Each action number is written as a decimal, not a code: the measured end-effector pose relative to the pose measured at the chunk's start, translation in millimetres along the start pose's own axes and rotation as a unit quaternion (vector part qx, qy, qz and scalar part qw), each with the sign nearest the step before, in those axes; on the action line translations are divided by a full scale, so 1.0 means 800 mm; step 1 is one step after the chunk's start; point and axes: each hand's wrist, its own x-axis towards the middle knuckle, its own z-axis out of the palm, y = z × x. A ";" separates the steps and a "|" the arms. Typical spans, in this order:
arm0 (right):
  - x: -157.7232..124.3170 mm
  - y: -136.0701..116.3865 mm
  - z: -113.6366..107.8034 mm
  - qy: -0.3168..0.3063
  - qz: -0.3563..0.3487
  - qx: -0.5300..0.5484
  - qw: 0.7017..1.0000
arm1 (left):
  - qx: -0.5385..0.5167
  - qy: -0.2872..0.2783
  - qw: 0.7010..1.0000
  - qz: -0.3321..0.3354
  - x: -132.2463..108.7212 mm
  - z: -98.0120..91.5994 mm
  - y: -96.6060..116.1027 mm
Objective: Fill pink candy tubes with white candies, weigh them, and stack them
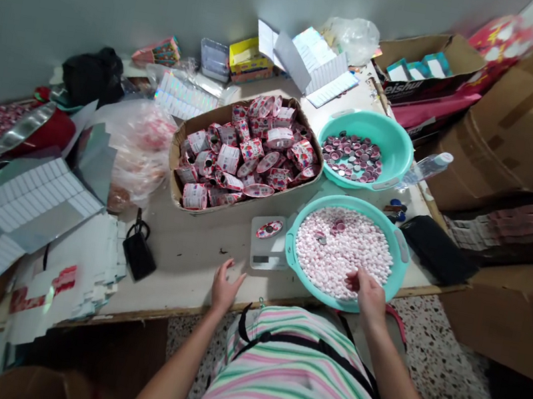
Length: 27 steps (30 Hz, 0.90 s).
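Note:
My right hand (368, 295) is at the near side of a turquoise basin (292, 244) full of small white and pink pieces like candies (338, 255). Its fingers are curled together down at the pieces, and what they hold is hidden. My left hand (226, 285) is near the table's front edge with thumb and fingers apart, holding nothing. Just beyond it lies a small white digital scale (259, 262), bearing an oval red-and-white printed packet (269, 229). A few dark pink round caps (338, 226) rest on the pieces in the basin.
An open carton (172, 188) of red printed packets stands behind the scale. A second turquoise basin (398, 149) holds round caps, with a clear bottle (426, 169) beside it. A black pouch (435, 250) lies right, black keys case (138, 259) left, near stacked label sheets (39, 197).

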 end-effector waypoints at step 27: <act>0.009 -0.008 0.004 -0.013 0.009 -0.005 1.000 | 0.062 -0.002 0.989 0.136 0.117 0.068 0.106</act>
